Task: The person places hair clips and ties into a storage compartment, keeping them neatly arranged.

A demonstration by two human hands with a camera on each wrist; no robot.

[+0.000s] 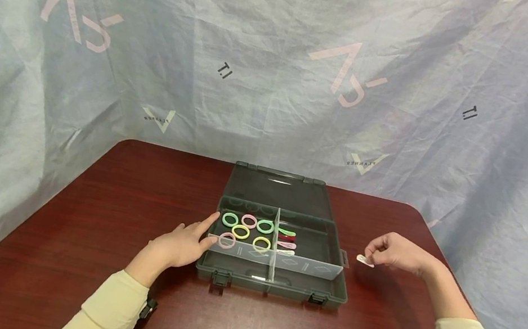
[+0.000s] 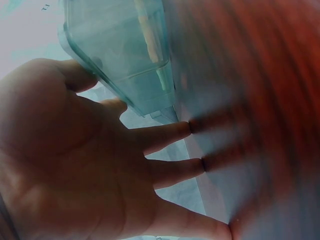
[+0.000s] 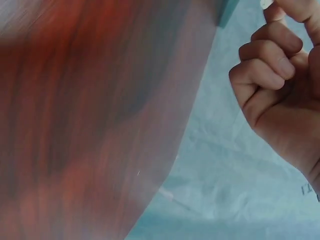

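In the head view my right hand (image 1: 398,253) pinches a white snap hair clip (image 1: 362,259) between thumb and fingertips, to the right of a dark translucent organizer box (image 1: 251,284). The right wrist view catches only a bit of that clip (image 3: 266,4), with the other fingers curled toward the palm. My left hand (image 1: 182,244) rests at the box's left wall, fingers spread and fairly straight. Inside, the back left compartment holds several green, pink and yellow hair ties (image 1: 240,237). Along the divider in the back right compartment lie green, red, pink (image 1: 286,245) and white hair clips.
The box's lid (image 1: 277,194) is swung open toward the back. A clear lengthwise divider (image 1: 307,266) separates the front compartments from the back ones. Reddish-brown tabletop (image 1: 93,241) surrounds the box, and a printed grey cloth (image 1: 261,113) hangs behind the table.
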